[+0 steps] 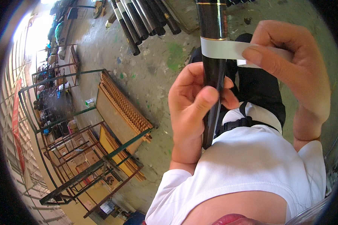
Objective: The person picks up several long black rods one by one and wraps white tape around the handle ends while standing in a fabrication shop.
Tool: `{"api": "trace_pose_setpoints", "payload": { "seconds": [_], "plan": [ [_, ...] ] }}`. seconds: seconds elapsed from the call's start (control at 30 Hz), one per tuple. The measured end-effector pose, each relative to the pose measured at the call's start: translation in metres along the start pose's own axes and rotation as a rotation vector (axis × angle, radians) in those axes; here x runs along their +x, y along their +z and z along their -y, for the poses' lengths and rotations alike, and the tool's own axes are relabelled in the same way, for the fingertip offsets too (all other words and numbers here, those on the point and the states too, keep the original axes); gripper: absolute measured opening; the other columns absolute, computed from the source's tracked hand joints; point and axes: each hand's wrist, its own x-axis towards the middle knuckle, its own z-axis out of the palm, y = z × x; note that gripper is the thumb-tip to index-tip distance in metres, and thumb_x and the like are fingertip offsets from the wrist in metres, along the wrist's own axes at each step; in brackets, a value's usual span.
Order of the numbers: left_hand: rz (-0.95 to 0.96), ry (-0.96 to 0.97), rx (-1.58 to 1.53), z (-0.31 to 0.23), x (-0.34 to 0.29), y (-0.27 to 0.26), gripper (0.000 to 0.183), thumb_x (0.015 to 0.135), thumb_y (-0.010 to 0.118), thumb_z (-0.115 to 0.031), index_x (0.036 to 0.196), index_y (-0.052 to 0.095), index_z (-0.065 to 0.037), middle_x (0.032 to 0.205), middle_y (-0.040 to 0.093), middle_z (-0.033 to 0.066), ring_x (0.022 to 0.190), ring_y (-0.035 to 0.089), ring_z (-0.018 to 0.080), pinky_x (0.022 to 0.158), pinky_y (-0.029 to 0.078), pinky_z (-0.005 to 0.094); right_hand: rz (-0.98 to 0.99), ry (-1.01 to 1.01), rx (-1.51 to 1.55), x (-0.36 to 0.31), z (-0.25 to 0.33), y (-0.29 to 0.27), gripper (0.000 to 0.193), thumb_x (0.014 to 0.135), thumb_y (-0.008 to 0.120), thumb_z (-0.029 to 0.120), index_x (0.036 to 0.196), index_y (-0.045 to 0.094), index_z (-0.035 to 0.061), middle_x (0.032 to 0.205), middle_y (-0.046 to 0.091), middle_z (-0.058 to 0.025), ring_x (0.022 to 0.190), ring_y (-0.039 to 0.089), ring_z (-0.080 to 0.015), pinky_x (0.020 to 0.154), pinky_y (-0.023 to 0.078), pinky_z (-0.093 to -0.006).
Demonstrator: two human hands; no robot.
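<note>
A glossy black tube (212,23) with thin gold rings runs upright through the view, its lower end close to my white shirt. My left hand (193,101) wraps round its lower part, with the thumb in front and fingertips showing on the far side. Just below a gold ring, white tape (221,49) lies across the tube and stretches off to the right. My right hand (298,62) pinches that tape between thumb and index finger. A loop of the tape shows under the thumb; the remainder is hidden behind the hand.
Several dark tubes (141,22) lie side by side at the top. On the left stands a green metal frame rack (64,80). A wooden rack with a ridged edge (124,101) leans by it. The concrete floor (157,75) has green paint stains.
</note>
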Motion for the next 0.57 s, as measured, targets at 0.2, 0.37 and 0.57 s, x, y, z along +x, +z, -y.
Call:
{"api": "trace_pose_setpoints", "payload": {
  "seconds": [0.2, 0.37, 0.57],
  "plan": [
    [0.055, 0.029, -0.059, -0.002, 0.004, -0.001, 0.050, 0.083, 0.068, -0.022, 0.119, 0.041, 0.002, 0.088, 0.058, 0.0134, 0.057, 0.055, 0.0137, 0.052, 0.046, 0.0230, -0.010, -0.043, 0.020, 0.005, -0.008, 0.004, 0.023, 0.082, 0.066, 0.017, 0.069, 0.052, 0.0040, 0.062, 0.040, 0.0053, 0.058, 0.032, -0.0020, 0.051, 0.023, -0.0211],
    [0.031, -0.019, -0.010, 0.004, 0.004, -0.009, 0.045, 0.076, 0.072, -0.006, 0.108, 0.041, -0.001, 0.084, 0.053, 0.0092, 0.054, 0.053, 0.0125, 0.046, 0.043, 0.0224, -0.091, -0.072, 0.102, 0.002, -0.020, 0.014, 0.022, 0.082, 0.067, 0.020, 0.072, 0.057, 0.0038, 0.063, 0.044, 0.0050, 0.057, 0.035, -0.0016, 0.051, 0.024, -0.0201],
    [0.133, 0.063, -0.031, 0.007, 0.001, -0.005, 0.045, 0.084, 0.066, -0.025, 0.112, 0.044, 0.003, 0.099, 0.061, 0.0246, 0.072, 0.066, 0.0289, 0.056, 0.055, 0.0310, 0.203, 0.057, 0.512, 0.017, -0.034, 0.015, 0.027, 0.078, 0.071, 0.030, 0.087, 0.067, 0.0049, 0.069, 0.056, 0.0035, 0.058, 0.043, -0.0018, 0.049, 0.031, -0.0183]
  ]
}}
